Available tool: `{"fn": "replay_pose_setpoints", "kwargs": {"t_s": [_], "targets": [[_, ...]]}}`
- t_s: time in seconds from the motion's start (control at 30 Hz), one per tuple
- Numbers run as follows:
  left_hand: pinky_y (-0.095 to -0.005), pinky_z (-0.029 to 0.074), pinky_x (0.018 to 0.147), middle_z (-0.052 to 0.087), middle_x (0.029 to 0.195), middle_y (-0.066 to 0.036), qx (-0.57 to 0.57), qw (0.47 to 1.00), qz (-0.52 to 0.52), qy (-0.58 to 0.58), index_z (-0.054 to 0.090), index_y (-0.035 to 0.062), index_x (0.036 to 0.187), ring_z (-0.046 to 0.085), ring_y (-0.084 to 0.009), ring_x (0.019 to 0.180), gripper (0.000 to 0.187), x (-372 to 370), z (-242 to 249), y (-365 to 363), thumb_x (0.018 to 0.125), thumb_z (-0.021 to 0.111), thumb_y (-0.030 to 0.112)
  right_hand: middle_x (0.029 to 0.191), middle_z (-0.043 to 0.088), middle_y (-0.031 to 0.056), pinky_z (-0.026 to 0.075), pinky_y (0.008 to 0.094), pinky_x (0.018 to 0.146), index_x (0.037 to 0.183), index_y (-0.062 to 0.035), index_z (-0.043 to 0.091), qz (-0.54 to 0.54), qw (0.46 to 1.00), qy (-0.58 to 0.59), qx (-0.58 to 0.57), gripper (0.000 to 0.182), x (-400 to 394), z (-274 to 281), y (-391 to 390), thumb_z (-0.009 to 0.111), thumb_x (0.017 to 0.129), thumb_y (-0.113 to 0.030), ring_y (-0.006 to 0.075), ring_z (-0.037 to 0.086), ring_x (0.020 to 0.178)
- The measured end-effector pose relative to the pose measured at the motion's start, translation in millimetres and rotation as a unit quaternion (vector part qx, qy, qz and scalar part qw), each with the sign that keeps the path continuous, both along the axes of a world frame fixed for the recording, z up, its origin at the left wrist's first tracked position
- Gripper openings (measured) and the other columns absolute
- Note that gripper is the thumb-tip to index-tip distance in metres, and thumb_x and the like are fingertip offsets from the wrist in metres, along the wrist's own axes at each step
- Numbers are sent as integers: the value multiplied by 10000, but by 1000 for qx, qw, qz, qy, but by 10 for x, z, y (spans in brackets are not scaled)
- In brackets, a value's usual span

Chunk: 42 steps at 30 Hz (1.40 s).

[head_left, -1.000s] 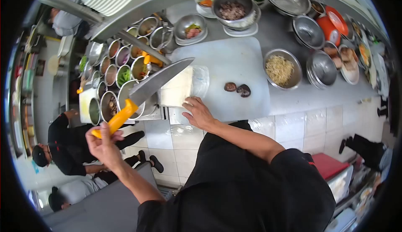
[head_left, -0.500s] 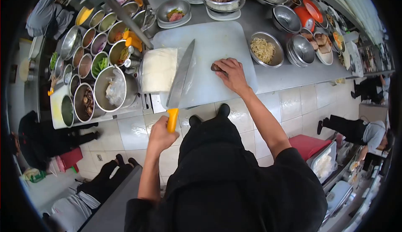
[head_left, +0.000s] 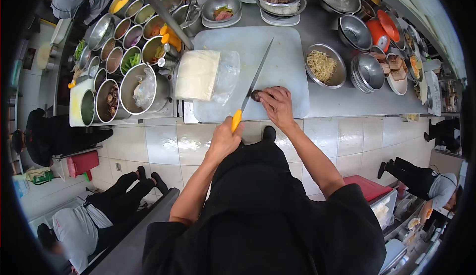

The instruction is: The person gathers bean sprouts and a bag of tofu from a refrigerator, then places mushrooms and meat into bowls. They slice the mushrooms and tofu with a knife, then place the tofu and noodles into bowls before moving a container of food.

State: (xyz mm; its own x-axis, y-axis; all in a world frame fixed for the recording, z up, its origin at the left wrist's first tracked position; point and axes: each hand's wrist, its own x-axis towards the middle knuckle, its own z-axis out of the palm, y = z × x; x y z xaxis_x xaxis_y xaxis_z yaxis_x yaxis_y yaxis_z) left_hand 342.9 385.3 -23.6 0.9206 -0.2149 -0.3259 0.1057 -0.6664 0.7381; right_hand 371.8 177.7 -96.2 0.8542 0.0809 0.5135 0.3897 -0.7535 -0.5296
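Observation:
My left hand is wrapped round the yellow handle of a large knife, whose blade points up and to the right over the white cutting board. The fingers of my right hand are pressed on a small dark brown piece of food near the board's front edge. The blade lies just left of that piece; whether they touch I cannot tell. A plastic bag with a stack of pale sheets rests on the board's left side.
Metal pots of ingredients crowd the counter's left. Right of the board sit a bowl of bean sprouts and stacked steel bowls. Co-workers are at the lower left and right.
My left hand has moved right and up with the knife, bringing the blade beside the brown piece. My right hand still holds that piece. The whole view has shifted slightly.

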Motion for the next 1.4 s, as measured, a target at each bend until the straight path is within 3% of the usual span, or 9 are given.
{"fn": "replay_pose_setpoints", "kwargs": {"t_s": [0.03,0.23,0.47,0.57,0.73,0.87,1.13,1.23,1.4], "targets": [[-488,436,676,571,753,-323,24,998,14,62,520,-70,856,564,-487,784,430,61,34,-71,919,492,354,976,622,37,364,415,901,983,-102,665,2,1000,-2,1,232,1,-16,-9,674,754,-132,241,543,969],[-544,424,677,570,755,-349,68,991,44,104,540,-81,823,545,-530,754,524,207,288,-236,960,378,398,975,622,33,357,427,909,924,-95,648,-6,1000,4,15,173,1,-4,-2,668,755,-124,243,547,964],[-558,426,705,560,771,-362,104,993,28,-42,557,-76,796,532,-543,786,506,270,-131,-420,955,388,374,980,619,36,351,434,919,917,-91,639,-12,999,9,34,170,-12,-45,0,662,754,-129,242,543,974],[-553,431,690,564,752,-353,107,992,49,47,552,-71,777,534,-542,755,496,324,283,-519,955,390,363,992,614,35,347,434,927,916,-88,634,-10,1000,14,26,174,-5,-11,-36,656,749,-134,235,537,984],[-548,428,721,569,773,-357,142,989,36,-21,563,-86,833,545,-528,822,536,209,-54,-584,958,357,393,996,605,30,339,426,939,913,-80,628,-11,1000,7,23,184,-21,-22,-21,649,741,-143,221,523,1000],[-554,427,715,563,765,-367,144,989,31,10,556,-80,836,543,-529,817,504,274,261,-580,956,377,375,989,604,32,341,425,938,916,-79,630,-11,1000,8,19,189,-1,-8,-47,650,739,-142,216,524,998],[-563,433,675,554,741,-376,133,991,29,-10,546,-79,800,542,-543,758,504,283,223,-647,957,381,370,969,609,22,358,409,929,906,-83,647,2,999,6,44,174,-20,-32,-45,651,735,-120,210,533,992],[-555,431,671,562,749,-365,147,985,53,-68,552,-83,791,548,-532,770,522,78,-219,-645,957,376,379,958,620,24,368,407,922,896,-78,654,-6,999,-3,41,169,-25,-51,-42,657,730,-116,210,543,973],[-559,433,679,562,746,-369,136,990,36,-1,546,-76,831,539,-547,773,504,260,249,-716,955,378,383,933,637,34,372,403,922,867,-69,662,-8,998,-11,67,146,-10,-69,-44,662,727,-112,207,556,946]]}}
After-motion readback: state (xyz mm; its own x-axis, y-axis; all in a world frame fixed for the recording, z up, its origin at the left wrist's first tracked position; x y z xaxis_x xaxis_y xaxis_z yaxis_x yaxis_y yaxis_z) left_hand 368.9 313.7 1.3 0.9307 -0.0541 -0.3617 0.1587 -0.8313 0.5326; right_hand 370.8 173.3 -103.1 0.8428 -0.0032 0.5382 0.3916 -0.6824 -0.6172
